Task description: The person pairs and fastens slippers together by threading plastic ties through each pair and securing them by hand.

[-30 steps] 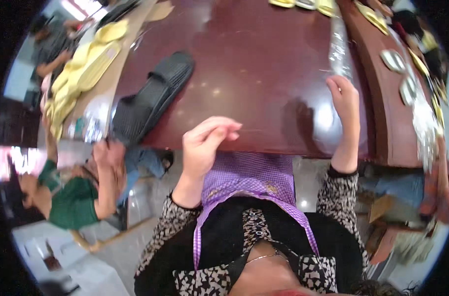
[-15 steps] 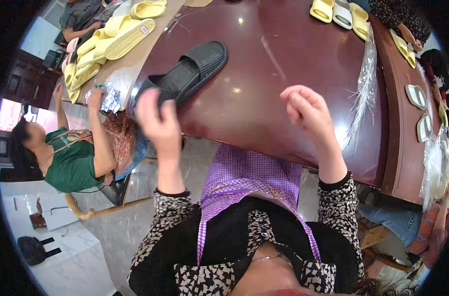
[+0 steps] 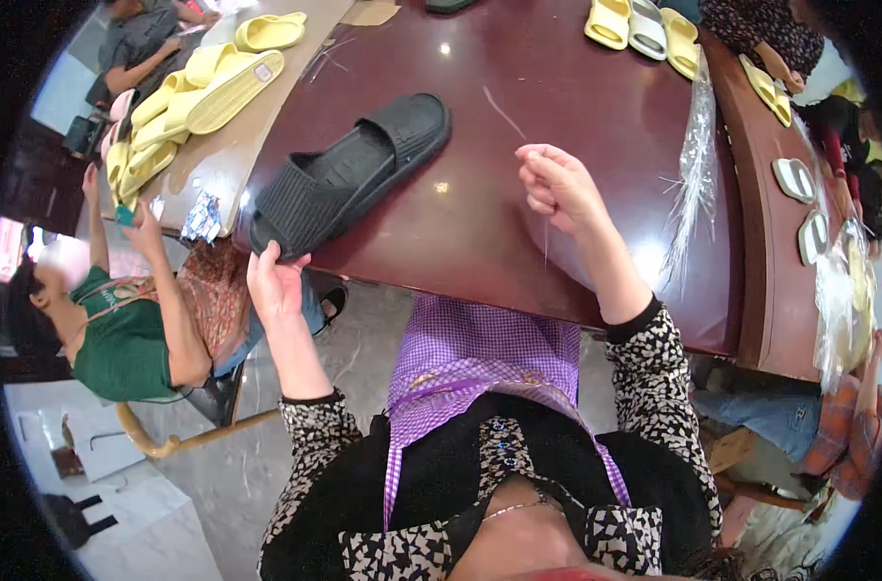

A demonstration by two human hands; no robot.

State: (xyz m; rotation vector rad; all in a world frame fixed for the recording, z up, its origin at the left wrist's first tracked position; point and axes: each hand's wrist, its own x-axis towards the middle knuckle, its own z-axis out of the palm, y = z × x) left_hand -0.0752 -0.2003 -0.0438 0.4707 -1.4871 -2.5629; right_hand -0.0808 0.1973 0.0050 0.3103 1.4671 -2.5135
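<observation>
A pair of black slippers [image 3: 354,174], seemingly fitted one into the other, lies slantwise on the dark red table. My left hand [image 3: 278,283] grips their near end at the table's front edge, thumb and fingers closed around it. To the right, above the tabletop, my right hand [image 3: 559,189] pinches a thin clear plastic strand [image 3: 504,111]. One end of the strand sticks out past the fingertips, and the other hangs below the hand. A bundle of similar strands in clear wrap [image 3: 695,184] lies on the table's right side.
Yellow slippers [image 3: 230,92] are heaped on the left table beside a small patterned packet [image 3: 202,215]. Yellow and white slippers [image 3: 647,31] stand at the far right. A seated person in green [image 3: 136,334] works at my left; others sit around the tables.
My left hand has come down from over the slippers onto their near end. My right hand has moved left and slightly farther away, with the strand.
</observation>
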